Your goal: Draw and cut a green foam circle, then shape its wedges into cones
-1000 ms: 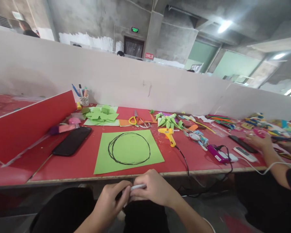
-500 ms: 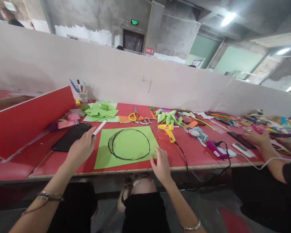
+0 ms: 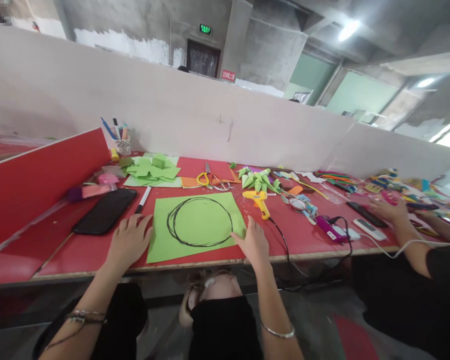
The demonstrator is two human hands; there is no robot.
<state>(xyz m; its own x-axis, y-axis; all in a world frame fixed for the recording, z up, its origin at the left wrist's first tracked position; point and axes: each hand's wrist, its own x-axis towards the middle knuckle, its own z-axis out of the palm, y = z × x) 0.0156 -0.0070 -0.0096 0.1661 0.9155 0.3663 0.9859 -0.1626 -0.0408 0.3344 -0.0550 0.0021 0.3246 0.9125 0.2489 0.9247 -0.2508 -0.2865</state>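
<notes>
A sheet of green paper lies flat on the red table, with a rough black circle drawn on it in several overlapping strokes. My left hand rests at the sheet's left edge, fingers apart and holding nothing. Just beyond its fingertips lies a black-and-white marker pen on the table. At the sheet's right edge is my right hand, open, its thumb over the paper by the circle's line. A black phone lies to the left of my left hand.
Behind the sheet are cut green papers, yellow-handled scissors and green paper cones. A yellow glue gun with a black cord lies right of the sheet, near a purple device. A co-worker's hand is at far right.
My left hand has let go of the marker pen, now lying on the table, and has come down to the paper's left edge. My right hand has shifted slightly at the right edge.
</notes>
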